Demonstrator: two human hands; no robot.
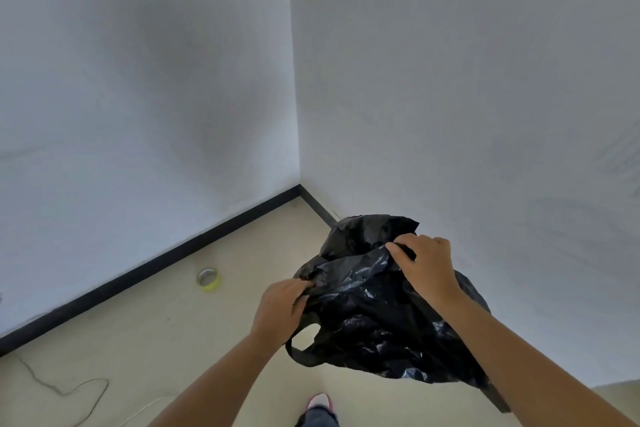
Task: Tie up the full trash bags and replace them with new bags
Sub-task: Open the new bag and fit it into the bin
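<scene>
Black trash bag [374,305], held in the air near the right wall above the floor [166,329]. Left hand [280,308] and right hand [427,267] each pinch its upper film. Risk: thin plastic may tear or slip if pulled apart unevenly. No bin visible. Tape roll [207,279] lies far left; loose cord [69,392] near left, neither obstructing.

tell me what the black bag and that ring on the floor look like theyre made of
Black bag: thin plastic film, glossy; it crumples into sharp wrinkles with bright glints, and both hands pinch it easily.

Ring: probably a roll of tape, with a yellow-green outer band and a shiny greyish inner face; whether the core is card or plastic is not clear.

Floor: smooth, pale beige, matte; possibly vinyl or tile.
</scene>
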